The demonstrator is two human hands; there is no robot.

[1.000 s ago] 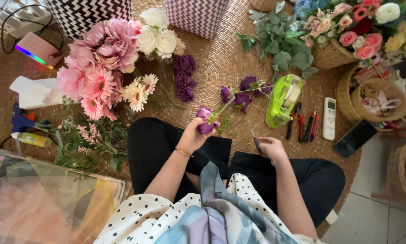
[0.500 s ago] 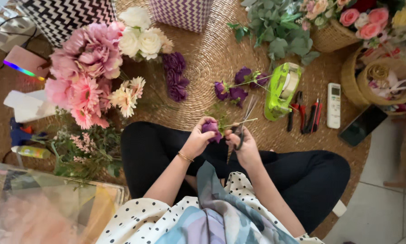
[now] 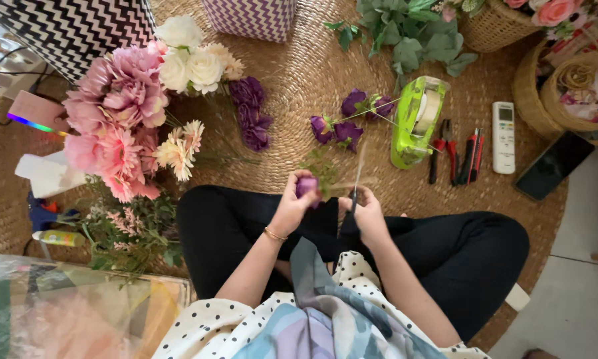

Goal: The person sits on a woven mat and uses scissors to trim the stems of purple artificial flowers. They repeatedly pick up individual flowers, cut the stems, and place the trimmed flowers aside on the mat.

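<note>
- The left hand (image 3: 291, 207) is closed around a purple flower head (image 3: 307, 185), fingers wrapped round it just above the lap, over the near edge of the round woven mat (image 3: 299, 80).
- The right hand (image 3: 367, 214) is curled shut on a thin tool (image 3: 356, 178), probably scissors, whose blades point up and away from the body; the handle is buried in the fist, so the kind is hard to confirm.
- A sprig of green leaves (image 3: 322, 166) lies between the hands and the mat (whether it joins the held flower cannot be told).
- Containers: a wicker basket (image 3: 495, 30) at top right holds pink and cream blooms, cut off by the frame; a second woven basket (image 3: 568, 86) at the right edge holds ribbon-like scraps that are hard to make out.
- A purple zigzag box (image 3: 252, 16) and a black-and-white zigzag box (image 3: 79, 30) stand at the top, their contents out of view.
- Loose purple flowers (image 3: 345, 123) lie on the mat beside a lime-green tape dispenser (image 3: 415, 123); red-handled pliers (image 3: 445, 149), a white remote control (image 3: 503, 136) and a dark phone (image 3: 553, 165) sit further right.
- A pink and white bouquet (image 3: 129, 110) lies to the left; a clear-wrapped bundle (image 3: 59, 309) at lower left is blurred.
</note>
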